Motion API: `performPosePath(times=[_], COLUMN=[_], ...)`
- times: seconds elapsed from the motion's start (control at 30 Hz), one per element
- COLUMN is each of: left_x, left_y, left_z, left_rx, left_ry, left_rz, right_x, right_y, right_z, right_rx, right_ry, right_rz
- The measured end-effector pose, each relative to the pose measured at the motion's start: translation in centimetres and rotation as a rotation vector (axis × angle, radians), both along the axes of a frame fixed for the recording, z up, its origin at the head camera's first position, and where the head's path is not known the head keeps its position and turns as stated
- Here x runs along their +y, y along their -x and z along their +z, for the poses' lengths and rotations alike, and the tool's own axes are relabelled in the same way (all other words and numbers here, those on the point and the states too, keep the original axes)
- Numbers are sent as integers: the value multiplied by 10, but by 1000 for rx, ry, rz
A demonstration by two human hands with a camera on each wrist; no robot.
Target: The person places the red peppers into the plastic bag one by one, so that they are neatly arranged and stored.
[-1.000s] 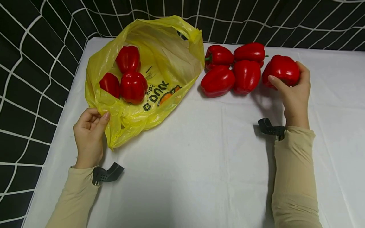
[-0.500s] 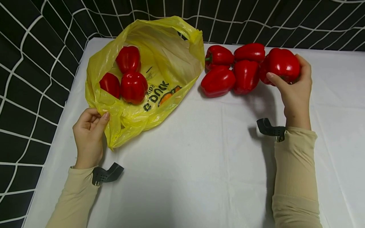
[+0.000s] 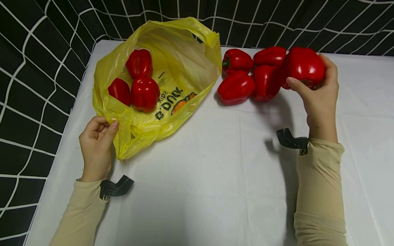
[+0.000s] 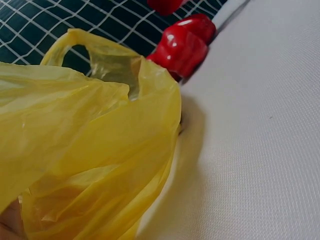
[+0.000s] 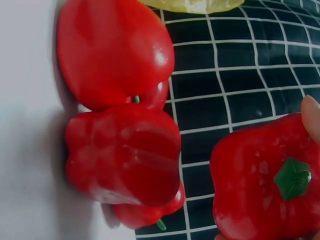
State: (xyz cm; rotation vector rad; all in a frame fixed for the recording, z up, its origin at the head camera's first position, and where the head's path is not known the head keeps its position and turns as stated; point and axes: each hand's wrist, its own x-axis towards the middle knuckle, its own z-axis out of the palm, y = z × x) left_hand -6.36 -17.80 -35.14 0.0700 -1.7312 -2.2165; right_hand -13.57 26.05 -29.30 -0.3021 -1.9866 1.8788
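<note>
My left hand pinches the near left edge of a yellow plastic bag, whose mouth gapes toward me. Inside the bag lie 3 red bell peppers. At the right, my right hand grips another red bell pepper between thumb and fingers, raised above the table; its green stem faces the right wrist camera. Beside it, several red bell peppers sit clustered on the table, right of the bag. In the left wrist view the bag hides most of the left hand.
A white cloth covers the table. Black panels with white grid lines stand along the back and left edges. A dark wrist mount juts inward from each sleeve.
My right hand has lifted its bell pepper off the table, up and slightly left, so it now overlaps the cluster in the head view. The left hand and bag stay practically still.
</note>
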Motion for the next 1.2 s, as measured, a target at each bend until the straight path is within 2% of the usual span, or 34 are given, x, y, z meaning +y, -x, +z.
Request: performPosePath(times=[0.27,0.47,0.57,0.7,0.8,0.97,1.2], left_x=[0,0,0,0,0,0,1], left_y=[0,0,0,0,0,0,0], left_z=[1,2,2,1,1,1,1], left_rx=[-5,-8,-11,-12,-12,-10,-9], left_ry=[7,16,17,14,13,7,5], left_rz=[3,1,2,3,2,2,4], right_x=[-8,-14,-17,-21,-24,-27,-32], right_y=[-2,-4,-5,-6,-7,-7,-6], right_z=[6,8,10,12,12,11,9], right_rx=[13,58,35,-15,-8,28,99], right_ry=[-40,-41,-119,-274,-323,-311,-200], right_rz=[14,24,24,18,7,14,75])
